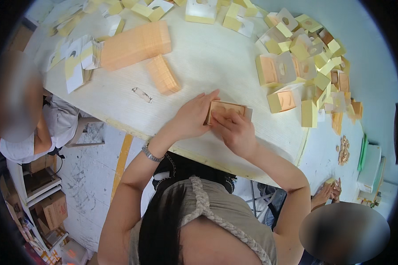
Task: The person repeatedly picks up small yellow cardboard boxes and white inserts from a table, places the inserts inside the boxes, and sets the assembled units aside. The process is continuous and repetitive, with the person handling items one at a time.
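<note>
- 1 small box sits open between the person's 2 hands, over the table near its front edge.
- The left hand is closed around the box's left end; the right hand has its fingertips inside, on the orange insert (whether they pinch or only press, I cannot tell).
- This box seems nearly filled, since 1 insert is already in it; seating that and closing the flap look left to do.
- Just beyond lie 2 stacks of orange pieces, 1 short and 1 long, packed too tightly to count, so plenty of work appears to remain.
- Beside the long stack, at its left end, is 1 bunch of flattened cartons, overlapping and uncountable.
- On the right is 1 heap of yellow boxes, more than 10; at least 2 show inserts inside, their flaps open, so they look part done.
- At the far edge stand at least 3 pale boxes.
- Farther right are 1 scatter of tan bits and a co-worker's 2 hands.
</note>
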`<state>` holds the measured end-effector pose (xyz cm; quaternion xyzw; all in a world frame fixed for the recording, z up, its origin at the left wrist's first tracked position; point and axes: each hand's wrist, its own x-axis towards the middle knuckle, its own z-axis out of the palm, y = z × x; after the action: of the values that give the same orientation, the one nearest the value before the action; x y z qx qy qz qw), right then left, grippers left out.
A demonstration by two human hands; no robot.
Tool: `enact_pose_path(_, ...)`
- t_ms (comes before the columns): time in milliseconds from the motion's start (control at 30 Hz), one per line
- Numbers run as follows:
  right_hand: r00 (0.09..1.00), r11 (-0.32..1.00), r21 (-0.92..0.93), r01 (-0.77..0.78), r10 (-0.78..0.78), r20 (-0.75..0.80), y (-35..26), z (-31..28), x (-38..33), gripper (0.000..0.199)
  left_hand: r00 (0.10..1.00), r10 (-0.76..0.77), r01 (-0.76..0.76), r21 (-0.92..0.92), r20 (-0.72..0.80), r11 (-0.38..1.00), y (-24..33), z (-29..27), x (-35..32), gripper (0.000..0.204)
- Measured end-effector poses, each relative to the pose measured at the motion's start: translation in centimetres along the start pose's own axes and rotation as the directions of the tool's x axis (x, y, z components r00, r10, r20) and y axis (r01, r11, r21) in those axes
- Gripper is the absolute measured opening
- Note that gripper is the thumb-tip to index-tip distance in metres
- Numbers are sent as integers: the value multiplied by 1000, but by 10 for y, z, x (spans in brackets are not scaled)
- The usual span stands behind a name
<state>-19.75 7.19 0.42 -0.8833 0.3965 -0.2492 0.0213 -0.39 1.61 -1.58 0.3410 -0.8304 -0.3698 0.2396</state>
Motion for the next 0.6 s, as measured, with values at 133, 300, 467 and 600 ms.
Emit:
enact_pose_path(133,992,999,-42,-27,32,125,37,-23,9,36,994,-103,104,37,-36,994,13,-21,0,91)
enact_pose_path(300,866,603,-636,-481,213,-453,107,-108,55,41,871,121,125,452,-477,883,12,-71,-15,80)
enact_pose_path(467,872,892,23,-452,447,-202,133,8,167,30,894,62,235,584,-444,777,-43,-64,-17,67)
enact_pose_path(600,921,899,-220,-380,345,-179,179,76,234,22,886,79,207,542,-458,815,-38,-61,8,62)
